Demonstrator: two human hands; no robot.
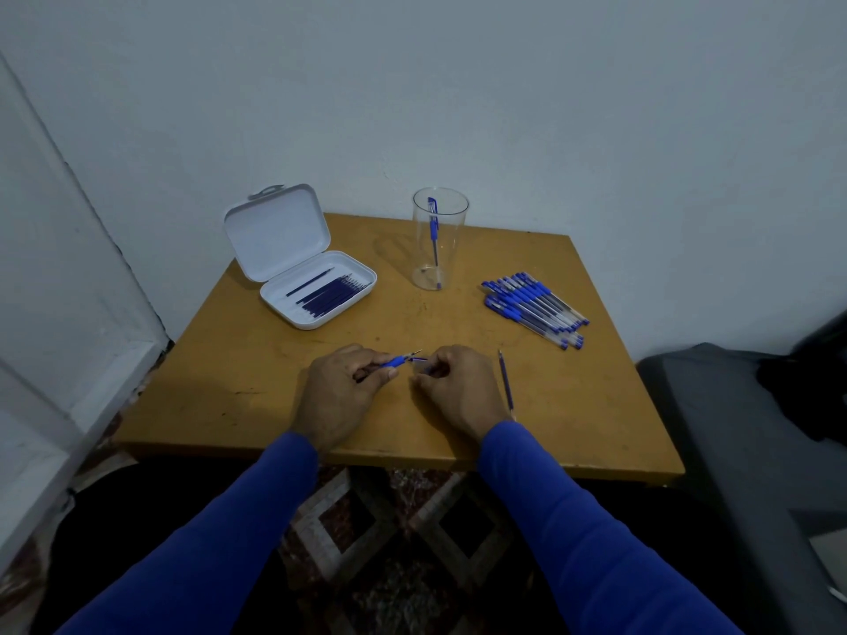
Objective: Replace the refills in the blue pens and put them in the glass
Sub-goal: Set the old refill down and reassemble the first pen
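My blue sleeves (256,511) come in from the near edge, and both my hands work close together over the near middle of the wooden table (275,405); my left hand (339,396) has its fingers curled round the blue grip section of a pen (395,361), whose thin tip points right and slightly away; my right hand (458,389) pinches the clear barrel (420,365), its open end facing that tip, the two parts just apart or barely meeting, I cannot tell which. Just right of my right hand a single loose refill (505,385) lies on the wood, running near to far. Farther off on the right, a pile of blue pens (534,309) lies in a rough bundle, slanting from far left to near right, caps toward the far left. On the far left sits a white case (316,320) with its lid (275,231) standing open behind it; a row of dark blue refills (332,295) lies packed along its right side, with one more lying apart to their left. Between case and pile, toward the far edge, the clear glass (440,268) stands upright, and one capped blue pen (433,231) leans inside it. Behind everything rises a pale wall (550,107).
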